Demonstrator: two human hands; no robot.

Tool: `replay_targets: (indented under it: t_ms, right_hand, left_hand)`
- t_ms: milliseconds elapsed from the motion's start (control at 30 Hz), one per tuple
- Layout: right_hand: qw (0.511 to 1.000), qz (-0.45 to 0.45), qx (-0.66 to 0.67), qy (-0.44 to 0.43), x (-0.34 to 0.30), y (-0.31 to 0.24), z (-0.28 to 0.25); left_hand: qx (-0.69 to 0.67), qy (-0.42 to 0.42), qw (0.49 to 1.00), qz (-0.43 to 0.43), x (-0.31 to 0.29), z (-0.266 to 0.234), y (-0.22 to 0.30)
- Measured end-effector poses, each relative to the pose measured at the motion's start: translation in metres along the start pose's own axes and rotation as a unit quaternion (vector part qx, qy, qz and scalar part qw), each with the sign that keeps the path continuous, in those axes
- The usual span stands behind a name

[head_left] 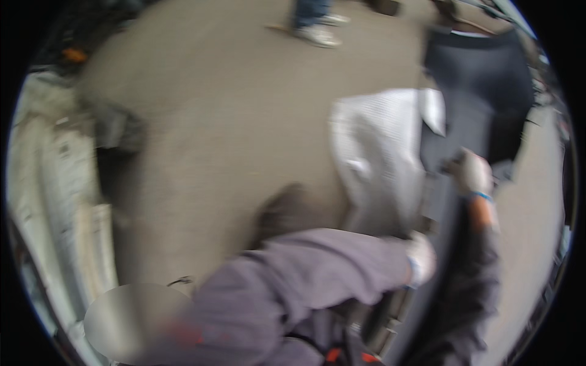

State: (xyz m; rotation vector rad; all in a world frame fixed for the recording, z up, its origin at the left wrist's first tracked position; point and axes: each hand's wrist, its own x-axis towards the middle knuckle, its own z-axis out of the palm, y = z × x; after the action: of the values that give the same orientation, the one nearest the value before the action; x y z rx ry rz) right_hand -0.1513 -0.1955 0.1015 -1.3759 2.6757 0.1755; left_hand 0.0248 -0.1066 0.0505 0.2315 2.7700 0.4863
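Observation:
A long dark grey panel [455, 131], wide at its far end and narrower toward me, runs along my right side. My left hand [421, 259], in a white glove, is closed at the narrow part's left edge. Farther up, my right hand [475, 174], also white-gloved with a blue band at the wrist, is closed on the panel; a small dark piece shows by its fingertips, too blurred to name. Against the panel's left side lies a white, quilted-looking wrapping sheet [378, 140]. Motion blurs the fingers of both hands.
A person's legs and white shoes [318, 35] are on the concrete floor [201, 122] ahead. Pale, worn metal car body parts [58, 189] line the left side. A round, pale disc-like thing [131, 320] is at the lower left.

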Motion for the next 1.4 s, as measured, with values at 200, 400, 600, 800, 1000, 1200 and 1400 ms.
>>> replay_targets:
  t_ms: [200,400,600,800,1000,1200,1400]
  right_hand:
    - [0.998,0.044,-0.024,0.026,-0.011,-0.010,-0.011]
    - [0.998,0.056,0.000,0.023,-0.010,-0.011,-0.003]
    - [0.988,0.082,0.092,0.090,-0.029,0.005,-0.033]
    - [0.906,0.182,0.261,0.279,-0.121,0.067,-0.029]
    - [0.664,0.319,0.629,0.246,-0.241,0.073,0.055]
    - [0.522,0.354,0.734,0.252,-0.320,0.056,0.099]
    - [0.507,0.341,0.740,0.282,-0.329,0.045,0.103]
  left_hand:
    - [0.019,0.080,0.997,0.017,-0.017,0.001,-0.006]
    - [0.037,0.082,0.996,0.000,-0.026,-0.001,-0.008]
    - [0.019,0.195,0.980,0.023,-0.013,0.031,-0.022]
    - [0.038,0.292,0.954,0.052,-0.021,0.024,-0.035]
    - [0.038,0.325,0.942,0.081,-0.019,0.031,-0.056]
    - [0.011,0.109,0.993,0.032,-0.021,-0.001,-0.061]
    - [0.013,0.137,0.990,0.019,-0.025,-0.012,-0.075]
